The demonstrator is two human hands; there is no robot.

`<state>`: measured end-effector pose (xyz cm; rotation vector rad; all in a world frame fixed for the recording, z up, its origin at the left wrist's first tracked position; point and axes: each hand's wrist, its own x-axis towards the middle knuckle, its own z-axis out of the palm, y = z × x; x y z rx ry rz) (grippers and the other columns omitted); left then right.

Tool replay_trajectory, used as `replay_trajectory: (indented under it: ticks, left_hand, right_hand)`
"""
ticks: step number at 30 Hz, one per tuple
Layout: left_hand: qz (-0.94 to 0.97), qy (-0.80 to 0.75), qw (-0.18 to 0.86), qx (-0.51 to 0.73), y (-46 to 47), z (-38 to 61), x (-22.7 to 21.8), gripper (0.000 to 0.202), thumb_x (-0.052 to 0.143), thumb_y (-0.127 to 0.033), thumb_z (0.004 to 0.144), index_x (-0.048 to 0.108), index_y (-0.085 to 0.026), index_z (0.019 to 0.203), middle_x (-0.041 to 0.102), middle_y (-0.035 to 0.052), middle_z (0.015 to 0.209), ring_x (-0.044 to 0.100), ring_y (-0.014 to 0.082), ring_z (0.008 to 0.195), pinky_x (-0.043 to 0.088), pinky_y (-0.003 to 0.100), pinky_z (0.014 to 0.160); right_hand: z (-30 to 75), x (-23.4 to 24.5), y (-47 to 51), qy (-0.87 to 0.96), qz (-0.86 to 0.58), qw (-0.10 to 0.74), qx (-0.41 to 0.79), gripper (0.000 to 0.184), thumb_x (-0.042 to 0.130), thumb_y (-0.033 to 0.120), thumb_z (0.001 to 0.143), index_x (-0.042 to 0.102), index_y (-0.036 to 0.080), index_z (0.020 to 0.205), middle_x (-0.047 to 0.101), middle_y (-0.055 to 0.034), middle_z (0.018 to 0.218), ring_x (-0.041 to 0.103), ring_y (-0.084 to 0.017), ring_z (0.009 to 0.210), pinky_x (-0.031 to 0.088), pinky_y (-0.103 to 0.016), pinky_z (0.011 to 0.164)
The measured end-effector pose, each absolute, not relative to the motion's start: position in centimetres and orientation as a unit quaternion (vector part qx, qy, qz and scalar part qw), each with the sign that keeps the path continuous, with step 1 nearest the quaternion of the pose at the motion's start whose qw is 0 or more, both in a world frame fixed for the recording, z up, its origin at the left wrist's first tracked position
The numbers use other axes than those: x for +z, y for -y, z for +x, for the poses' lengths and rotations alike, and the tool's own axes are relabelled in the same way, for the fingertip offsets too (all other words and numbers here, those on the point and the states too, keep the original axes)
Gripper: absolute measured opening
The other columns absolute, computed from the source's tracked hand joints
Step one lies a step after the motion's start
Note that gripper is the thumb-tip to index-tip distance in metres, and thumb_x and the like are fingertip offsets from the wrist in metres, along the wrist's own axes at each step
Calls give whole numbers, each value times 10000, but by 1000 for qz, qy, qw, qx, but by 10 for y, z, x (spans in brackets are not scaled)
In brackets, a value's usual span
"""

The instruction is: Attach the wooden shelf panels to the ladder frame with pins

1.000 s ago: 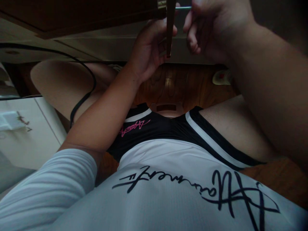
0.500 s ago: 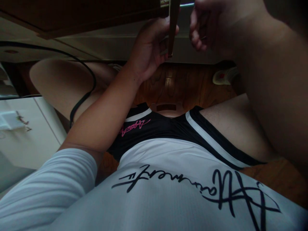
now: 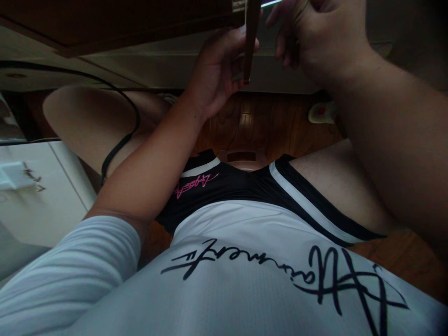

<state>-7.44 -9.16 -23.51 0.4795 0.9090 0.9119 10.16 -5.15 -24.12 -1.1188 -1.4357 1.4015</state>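
Note:
A narrow wooden board (image 3: pixel 249 46), seen almost edge-on, stands upright at the top centre. My left hand (image 3: pixel 220 70) is closed on its lower part, with fingertips showing past the far side. To the right of the board, my right hand (image 3: pixel 315 39) is raised with its fingers loosely bent and spread apart. One of its fingers points toward the board, with a gap between them. Nothing shows in the right hand, though its upper side is cut off by the top edge of the view.
Dark wooden furniture (image 3: pixel 122 28) overhangs the upper left. A black cable (image 3: pixel 135 109) loops over my bent knee. On the left is a white cabinet (image 3: pixel 45 196). Wooden flooring (image 3: pixel 241 126) shows between my legs, with a pinkish stool edge (image 3: pixel 241 164) beneath me.
My right hand has turned and shifted slightly left toward the board, its fingers uncurling a little. The left hand and the board stay almost still.

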Motion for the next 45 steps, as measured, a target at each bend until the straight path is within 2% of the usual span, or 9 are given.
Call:
replay_trajectory:
  ticks: [4, 10, 17, 24, 27, 32, 37, 41, 45]
  left_hand:
    - [222, -430, 768, 420, 91, -73, -232, 311, 382, -171, 1012, 580, -200, 773, 635, -65, 739, 591, 57, 626, 444, 204, 573]
    - [243, -420, 765, 423, 91, -74, -230, 158, 391, -151, 1020, 519, -132, 931, 611, -47, 776, 614, 82, 646, 472, 195, 573]
    - [238, -418, 765, 428, 91, -76, -233, 127, 418, -164, 1010, 523, -136, 944, 594, -37, 803, 601, 80, 638, 464, 188, 576]
    - [256, -413, 765, 423, 91, -76, -234, 254, 393, -174, 1008, 562, -138, 823, 537, -33, 759, 589, 74, 626, 445, 187, 559]
    - [243, -414, 767, 426, 91, -76, -235, 254, 392, -172, 1009, 618, -176, 894, 601, -41, 779, 583, 62, 626, 449, 192, 556]
    - [230, -415, 771, 425, 91, -76, -235, 181, 386, -168, 1020, 567, -160, 1035, 613, -52, 770, 610, 73, 622, 470, 185, 564]
    - [241, -404, 768, 435, 90, -77, -234, 142, 397, -163, 1019, 535, -130, 1029, 608, -36, 783, 618, 81, 629, 490, 185, 569]
    - [248, -407, 769, 426, 91, -75, -236, 167, 400, -172, 1016, 513, -135, 898, 594, -41, 762, 617, 72, 632, 501, 184, 583]
    - [255, -406, 766, 427, 92, -76, -237, 133, 410, -174, 1012, 538, -141, 1022, 590, -49, 793, 617, 64, 632, 483, 174, 589]
  right_hand:
    - [102, -244, 51, 574, -418, 396, 582, 312, 544, 192, 969, 662, 125, 689, 496, 87, 418, 497, -47, 353, 330, -145, 325]
    - [104, -243, 52, 578, -430, 385, 576, 263, 578, 220, 954, 691, 122, 738, 508, 84, 444, 529, -43, 391, 347, -128, 342]
    - [101, -241, 56, 579, -459, 366, 566, 246, 587, 230, 952, 689, 127, 754, 475, 92, 398, 475, -40, 345, 320, -122, 307]
    - [105, -238, 58, 635, -486, 349, 488, 181, 566, 164, 913, 714, 155, 808, 443, 87, 463, 493, -21, 433, 303, -112, 381]
    - [104, -240, 58, 636, -480, 364, 483, 176, 568, 186, 923, 720, 150, 842, 502, 72, 524, 497, -16, 448, 286, -130, 396]
    - [101, -246, 55, 593, -455, 400, 530, 201, 609, 228, 929, 700, 125, 782, 562, 55, 565, 514, -29, 428, 300, -164, 373]
    - [98, -247, 56, 522, -426, 390, 628, 322, 477, 192, 1000, 646, 122, 734, 591, 52, 513, 537, -69, 388, 332, -177, 326]
    - [97, -240, 59, 490, -414, 356, 680, 415, 423, 216, 1007, 656, 98, 685, 549, 29, 420, 472, -101, 320, 310, -212, 300]
    - [95, -231, 59, 410, -440, 321, 732, 445, 358, 232, 977, 607, 135, 621, 428, 23, 348, 332, -118, 298, 268, -236, 322]
